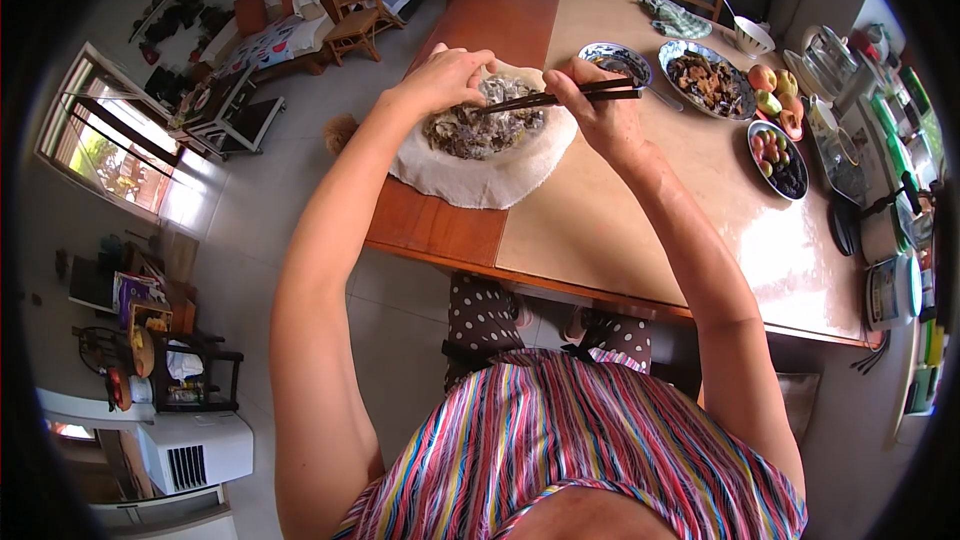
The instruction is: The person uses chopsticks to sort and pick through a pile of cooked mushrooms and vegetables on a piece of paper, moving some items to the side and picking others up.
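A round off-white cloth (pixel 487 187) lies near the left corner of the wooden table, with a heap of dark, moist, shredded-looking food (pixel 480 141) in its middle. My right hand (pixel 604 112) grips a pair of dark chopsticks (pixel 521 101), their tips reaching into the heap. At the heap's far left side is my left hand (pixel 450 79), fingers bent down to the food and the cloth's edge. Whether those fingers pinch anything is hidden. Just beyond my right hand sits a blue-and-white bowl (pixel 592 50) with dark liquid in it.
A patterned plate of cooked food (pixel 705 82), peach-like fruit (pixel 763 78) and an oval dish (pixel 802 184) of small fruits stand to the right. Farther back are a white bowl (pixel 752 37) and a checked cloth (pixel 677 18). Containers (pixel 892 292) crowd the right edge.
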A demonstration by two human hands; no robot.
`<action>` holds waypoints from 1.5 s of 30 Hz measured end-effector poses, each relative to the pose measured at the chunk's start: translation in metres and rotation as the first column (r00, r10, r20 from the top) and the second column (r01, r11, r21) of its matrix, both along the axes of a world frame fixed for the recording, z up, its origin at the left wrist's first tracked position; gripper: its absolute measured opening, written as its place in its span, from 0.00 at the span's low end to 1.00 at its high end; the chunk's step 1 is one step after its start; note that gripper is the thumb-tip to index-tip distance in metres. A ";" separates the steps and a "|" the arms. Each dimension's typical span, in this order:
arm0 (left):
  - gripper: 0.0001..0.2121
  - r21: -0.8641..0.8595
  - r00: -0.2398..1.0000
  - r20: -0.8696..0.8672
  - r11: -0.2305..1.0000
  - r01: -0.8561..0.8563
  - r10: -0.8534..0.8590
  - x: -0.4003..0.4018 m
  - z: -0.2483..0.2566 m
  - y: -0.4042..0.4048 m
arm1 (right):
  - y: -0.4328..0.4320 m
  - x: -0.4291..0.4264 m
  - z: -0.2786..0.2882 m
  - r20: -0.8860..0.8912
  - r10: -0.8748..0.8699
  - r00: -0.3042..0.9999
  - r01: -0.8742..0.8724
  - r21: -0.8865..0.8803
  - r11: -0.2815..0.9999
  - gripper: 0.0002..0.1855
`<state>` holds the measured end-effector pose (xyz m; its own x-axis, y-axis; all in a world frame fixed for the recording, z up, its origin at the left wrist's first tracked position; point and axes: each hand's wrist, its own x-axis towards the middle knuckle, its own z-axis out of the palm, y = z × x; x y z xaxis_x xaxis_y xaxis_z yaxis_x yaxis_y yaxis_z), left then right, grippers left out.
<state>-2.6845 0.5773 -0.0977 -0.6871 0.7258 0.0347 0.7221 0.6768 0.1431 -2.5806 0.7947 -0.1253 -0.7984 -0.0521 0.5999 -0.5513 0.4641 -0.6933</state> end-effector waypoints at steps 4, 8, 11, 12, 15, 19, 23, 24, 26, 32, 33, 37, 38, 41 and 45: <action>0.18 -0.033 0.999 -0.028 0.999 0.024 -0.025 -0.007 -0.003 0.001 | 0.000 0.012 0.004 0.058 0.048 0.997 -0.051 0.045 0.998 0.15; 0.18 -0.034 0.999 -0.044 0.999 0.012 -0.014 -0.009 -0.006 0.004 | -0.002 0.016 -0.003 0.005 0.127 0.992 -0.127 -0.022 0.992 0.14; 0.18 -0.028 0.998 -0.063 1.000 -0.005 0.003 -0.010 -0.008 0.003 | 0.001 0.017 -0.005 0.008 0.136 0.991 -0.136 0.033 0.990 0.12; 0.19 -0.023 0.997 -0.072 1.000 -0.008 0.007 -0.010 -0.008 0.002 | 0.001 0.019 -0.006 0.009 0.142 0.990 -0.142 0.031 0.989 0.12; 0.17 -0.008 0.996 -0.087 1.000 -0.018 0.018 -0.010 -0.008 0.000 | 0.004 0.022 -0.008 0.002 0.136 0.991 -0.136 0.043 0.990 0.12; 0.11 0.146 0.993 -0.082 0.987 -0.067 0.080 -0.007 0.000 -0.010 | 0.015 0.033 0.002 -0.031 0.035 0.999 -0.033 0.062 0.998 0.15; 0.09 0.382 0.984 -0.092 0.918 -0.108 0.154 -0.003 0.007 -0.029 | 0.011 0.028 0.009 -0.060 -0.028 0.998 0.028 -0.008 1.000 0.17; 0.09 0.394 0.980 -0.088 0.910 -0.128 0.176 0.005 0.011 -0.030 | 0.005 0.025 0.006 -0.068 -0.022 0.997 0.021 -0.014 1.000 0.14; 0.10 0.415 0.974 -0.110 0.899 -0.137 0.200 0.015 0.009 -0.032 | -0.003 0.013 -0.012 -0.121 0.051 0.991 -0.054 -0.022 0.998 0.11; 0.06 0.473 0.950 -0.246 0.879 -0.054 0.191 0.040 -0.015 -0.059 | -0.004 0.027 -0.014 -0.138 0.085 0.987 -0.086 -0.002 0.996 0.10; 0.06 0.489 0.945 -0.281 0.872 -0.011 0.169 0.044 -0.016 -0.062 | 0.000 0.030 -0.011 -0.120 0.066 0.991 -0.069 -0.021 0.997 0.10; 0.05 0.427 0.957 -0.196 0.898 -0.111 0.211 0.053 -0.015 -0.064 | -0.015 0.025 -0.020 -0.051 -0.013 0.999 0.015 0.028 0.999 0.11; 0.06 0.415 0.959 -0.165 0.899 -0.143 0.229 0.052 -0.015 -0.061 | -0.024 0.020 -0.027 -0.137 0.086 0.987 -0.092 -0.034 0.995 0.11; 0.08 0.581 0.977 -0.034 0.799 -0.154 0.213 0.047 -0.019 -0.049 | -0.036 0.024 -0.029 -0.219 0.286 0.933 -0.285 0.036 0.958 0.09; 0.08 0.422 0.943 -0.236 0.899 -0.119 0.236 0.050 -0.022 -0.058 | -0.016 0.036 -0.030 -0.204 0.266 0.942 -0.245 0.124 0.962 0.08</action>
